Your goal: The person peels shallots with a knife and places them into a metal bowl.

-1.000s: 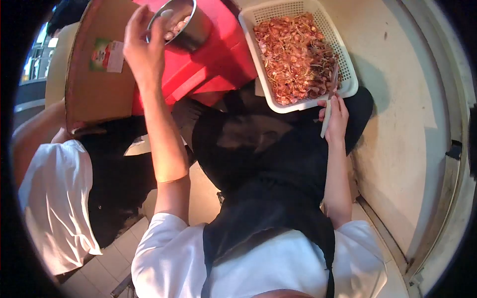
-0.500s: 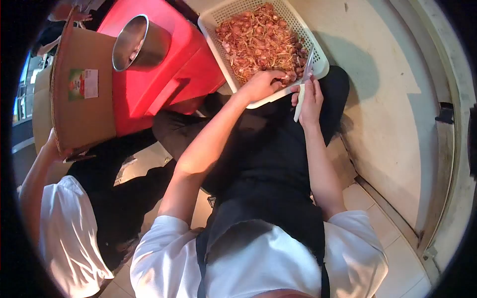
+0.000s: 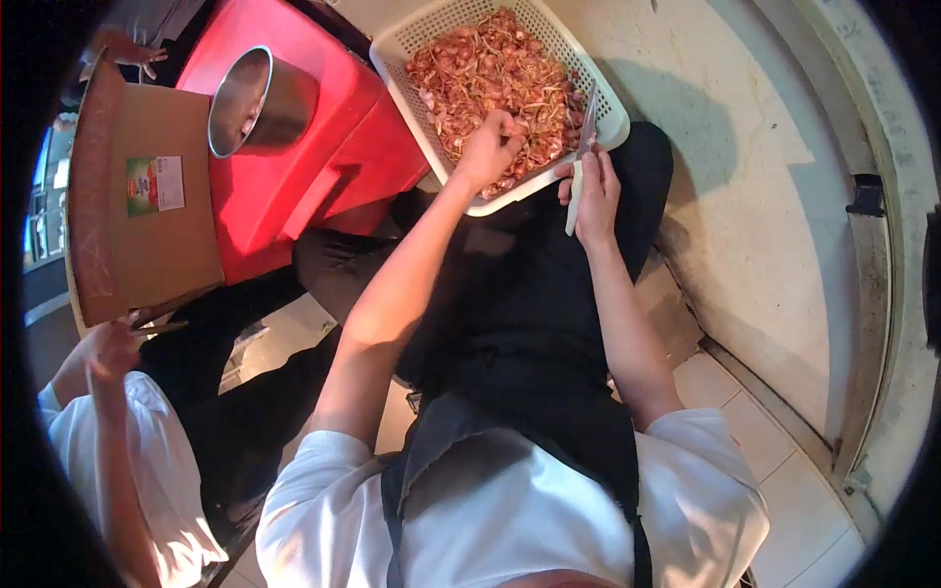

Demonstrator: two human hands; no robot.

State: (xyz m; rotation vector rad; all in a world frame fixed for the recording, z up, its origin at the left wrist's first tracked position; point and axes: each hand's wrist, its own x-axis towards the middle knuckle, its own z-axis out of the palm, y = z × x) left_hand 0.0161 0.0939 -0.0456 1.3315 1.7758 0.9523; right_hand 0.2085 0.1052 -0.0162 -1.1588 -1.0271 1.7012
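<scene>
A white plastic basket (image 3: 610, 132) full of small reddish shallots (image 3: 485, 73) with dry, stringy roots and tops rests at my lap. My left hand (image 3: 487, 152) is over the shallots inside the basket's near part, its fingers curled together. Whatever lies between those fingertips is too small to make out. At the basket's near right corner, my right hand (image 3: 596, 196) is closed around a knife (image 3: 574, 199) with a white handle. Its blade points up and away, over the basket's right edge.
Left of the basket, a steel pot (image 3: 284, 106) stands on a red cooler box (image 3: 343, 127), with a few pale pieces inside. A co-worker's hand (image 3: 110, 351) is by a cardboard box (image 3: 162, 250) at the left. A pale wall (image 3: 745, 206) rises close on my right.
My left hand has moved left, away from the knife and further over the shallots. The right hand keeps the knife. At the left, the co-worker's hand and the cardboard box have shifted.
</scene>
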